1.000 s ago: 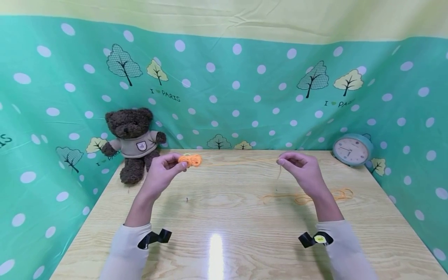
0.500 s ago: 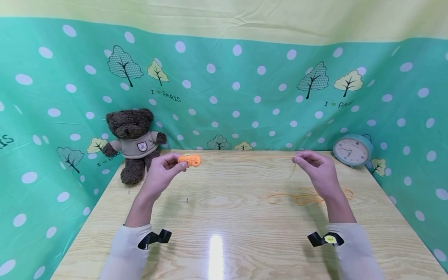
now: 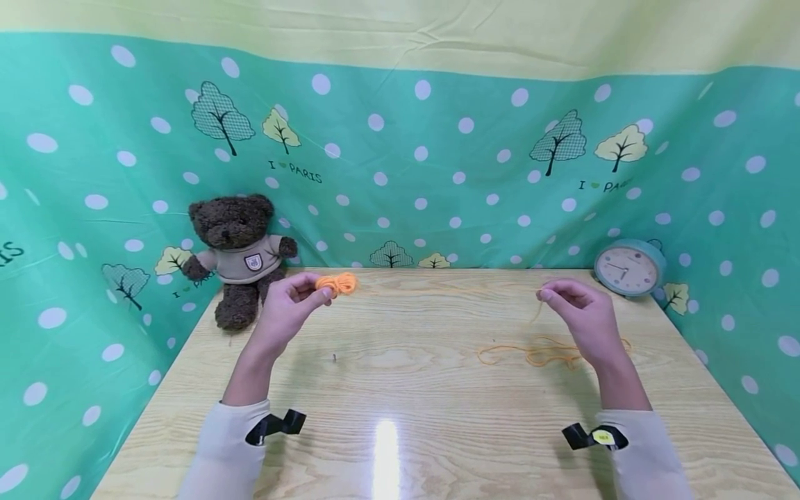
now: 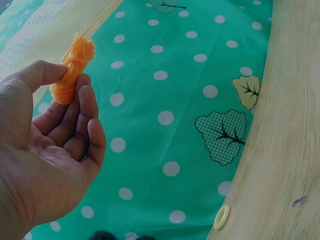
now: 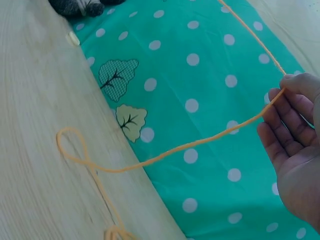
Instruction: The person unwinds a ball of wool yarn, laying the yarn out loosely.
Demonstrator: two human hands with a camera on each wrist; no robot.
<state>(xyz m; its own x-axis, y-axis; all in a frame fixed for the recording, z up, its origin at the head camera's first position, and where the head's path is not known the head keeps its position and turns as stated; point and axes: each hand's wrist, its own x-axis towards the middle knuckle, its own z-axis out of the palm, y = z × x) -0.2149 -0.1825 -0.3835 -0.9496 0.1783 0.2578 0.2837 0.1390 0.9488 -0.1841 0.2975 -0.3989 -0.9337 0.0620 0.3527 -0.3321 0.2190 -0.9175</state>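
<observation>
My left hand (image 3: 284, 312) pinches a small orange skein of yarn (image 3: 339, 284) between thumb and fingers, above the far left part of the table. In the left wrist view the skein (image 4: 73, 70) is bound round its middle, and one strand (image 4: 100, 19) runs up from its top. Off to the right, my right hand (image 3: 584, 316) pinches that strand between thumb and forefinger. The right wrist view shows the yarn strand (image 5: 195, 143) drooping from those fingers to a loop on the table. Loose yarn (image 3: 550, 355) lies in loops below my right hand.
A brown teddy bear (image 3: 232, 243) in a grey top sits at the back left. A blue alarm clock (image 3: 630, 269) stands at the back right. Behind the wooden table (image 3: 400, 389) hangs a green dotted curtain (image 3: 400, 173). A pale ring (image 4: 222, 217) lies near the table's edge.
My right hand has moved to the right, away from the skein, with the strand pinched. More yarn stretches between the hands. The left hand holds nearly still.
</observation>
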